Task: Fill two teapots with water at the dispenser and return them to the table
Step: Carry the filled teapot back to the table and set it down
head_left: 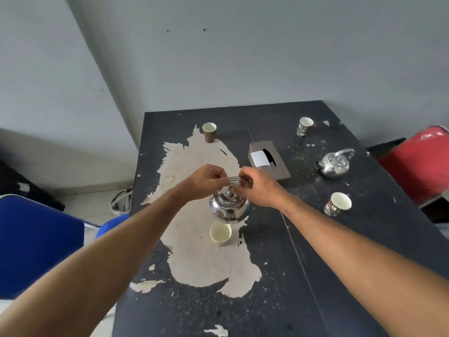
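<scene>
A shiny steel teapot (pixel 229 207) with its lid on is at the middle of the worn black table (pixel 315 276). My left hand (pixel 206 182) and my right hand (pixel 257 186) both grip its arched wire handle from either side. Whether the pot's base touches the table I cannot tell. A second steel teapot (pixel 334 164) stands alone at the table's right, handle upright, spout pointing left. The water dispenser is out of view.
A paper cup (pixel 220 233) sits just in front of the held teapot. Other cups stand at the back left (pixel 209 132), back right (pixel 305 126) and right (pixel 337 204). A brown tissue box (pixel 268 162) lies behind my hands. A blue chair (pixel 36 242) is left, a red object (pixel 418 166) right.
</scene>
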{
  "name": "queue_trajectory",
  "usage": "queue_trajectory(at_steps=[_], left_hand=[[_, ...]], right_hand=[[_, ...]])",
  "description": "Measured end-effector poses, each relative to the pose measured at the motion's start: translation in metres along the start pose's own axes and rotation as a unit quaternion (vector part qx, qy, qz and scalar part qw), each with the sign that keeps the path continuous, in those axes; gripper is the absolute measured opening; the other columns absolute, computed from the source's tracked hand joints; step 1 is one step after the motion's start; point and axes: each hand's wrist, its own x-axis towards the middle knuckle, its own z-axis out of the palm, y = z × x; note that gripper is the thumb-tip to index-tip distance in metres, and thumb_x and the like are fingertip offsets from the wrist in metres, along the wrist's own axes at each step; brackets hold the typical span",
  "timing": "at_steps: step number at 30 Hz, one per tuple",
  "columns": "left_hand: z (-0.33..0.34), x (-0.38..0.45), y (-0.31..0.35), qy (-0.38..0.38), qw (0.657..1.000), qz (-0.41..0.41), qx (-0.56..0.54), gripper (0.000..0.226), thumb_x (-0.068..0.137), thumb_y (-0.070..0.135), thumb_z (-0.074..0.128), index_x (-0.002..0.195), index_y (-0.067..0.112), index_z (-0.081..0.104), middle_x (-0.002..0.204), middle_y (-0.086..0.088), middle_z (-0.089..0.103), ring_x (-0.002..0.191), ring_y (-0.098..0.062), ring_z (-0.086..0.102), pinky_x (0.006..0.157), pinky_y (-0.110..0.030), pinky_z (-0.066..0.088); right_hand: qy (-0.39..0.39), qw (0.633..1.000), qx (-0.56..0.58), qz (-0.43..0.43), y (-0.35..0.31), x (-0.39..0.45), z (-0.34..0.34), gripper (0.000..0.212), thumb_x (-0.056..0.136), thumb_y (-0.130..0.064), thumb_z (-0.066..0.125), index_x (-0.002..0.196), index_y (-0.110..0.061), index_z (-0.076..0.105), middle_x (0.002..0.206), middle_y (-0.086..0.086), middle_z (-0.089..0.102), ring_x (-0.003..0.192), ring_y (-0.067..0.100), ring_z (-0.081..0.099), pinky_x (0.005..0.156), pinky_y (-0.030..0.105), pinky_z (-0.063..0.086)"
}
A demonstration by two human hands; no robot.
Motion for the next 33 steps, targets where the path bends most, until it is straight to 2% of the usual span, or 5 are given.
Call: queue_trajectory(at_steps=[4, 13, 18, 26, 33], left_hand=[[0.012, 0.023, 0.015, 0.041, 0.999, -0.022, 0.011, 0.029, 0.102, 0.022, 0.057, 0.082, 0.006, 0.073, 0.075, -0.016, 0.065, 0.068, -0.016, 0.054, 0.062, -0.028, 0.044], [-0.004, 0.077, 0.003, 0.075, 0.992, -0.076, 0.064, 0.030, 0.104, 0.027, 0.056, 0.091, 0.006, 0.073, 0.081, -0.007, 0.069, 0.073, -0.016, 0.059, 0.070, -0.038, 0.052], [-0.019, 0.108, -0.027, 0.072, 0.990, -0.097, 0.074, 0.021, 0.104, 0.025, 0.058, 0.100, 0.010, 0.074, 0.092, -0.008, 0.073, 0.088, -0.028, 0.069, 0.081, -0.048, 0.059], [-0.029, 0.153, -0.088, 0.089, 0.982, -0.150, 0.077, 0.020, 0.102, 0.023, 0.056, 0.097, 0.011, 0.072, 0.095, -0.009, 0.072, 0.094, -0.030, 0.067, 0.083, -0.048, 0.057], [-0.033, 0.177, -0.123, 0.096, 0.979, -0.165, 0.074, 0.022, 0.102, 0.023, 0.053, 0.100, 0.011, 0.071, 0.096, -0.007, 0.071, 0.093, -0.026, 0.066, 0.081, -0.043, 0.057]], right_hand=[[-0.021, 1.000, -0.012, -0.020, 0.023, 0.022, -0.020, 0.045, 0.090, -0.067, 0.062, 0.093, -0.022, 0.056, 0.081, -0.002, 0.062, 0.071, 0.016, 0.060, 0.064, 0.039, 0.053], [-0.070, 0.997, 0.024, -0.028, 0.053, 0.089, -0.030, 0.038, 0.096, -0.059, 0.058, 0.100, -0.022, 0.059, 0.093, 0.000, 0.066, 0.087, 0.017, 0.066, 0.072, 0.037, 0.057], [-0.089, 0.995, 0.040, -0.025, 0.069, 0.132, -0.013, 0.034, 0.098, -0.056, 0.058, 0.096, -0.022, 0.058, 0.086, -0.005, 0.062, 0.077, 0.011, 0.059, 0.062, 0.026, 0.044], [-0.123, 0.991, 0.046, -0.019, 0.092, 0.197, 0.033, 0.032, 0.101, -0.049, 0.057, 0.106, -0.017, 0.059, 0.099, 0.000, 0.066, 0.094, 0.019, 0.066, 0.075, 0.037, 0.058], [-0.131, 0.990, 0.049, -0.008, 0.107, 0.230, 0.058, 0.026, 0.101, -0.048, 0.057, 0.105, -0.022, 0.054, 0.100, -0.001, 0.064, 0.093, 0.018, 0.065, 0.065, 0.025, 0.048]])
